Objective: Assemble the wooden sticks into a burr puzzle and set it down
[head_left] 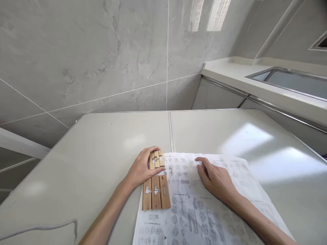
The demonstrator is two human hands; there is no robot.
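My left hand (143, 167) is curved around a row of small, light wooden slotted pieces (156, 159), with the thumb at their lower end and the fingers at the upper end. Just below lie larger, darker wooden slotted pieces (156, 192), side by side, with "1" and "2" marked on them. These rest on a big printed instruction sheet (189, 194) full of small drawings. Over the sheet's right part is my right hand (216, 177), its index finger extended and thumb apart, nothing between them. I cannot tell whether that fingertip touches the paper.
The sheet lies on a pale table (122, 132) with a seam down its middle. A white cable (51, 226) runs across the front left. Behind stands a grey tiled wall (102, 51). On the right is a counter (224, 69) with a sink (293, 80).
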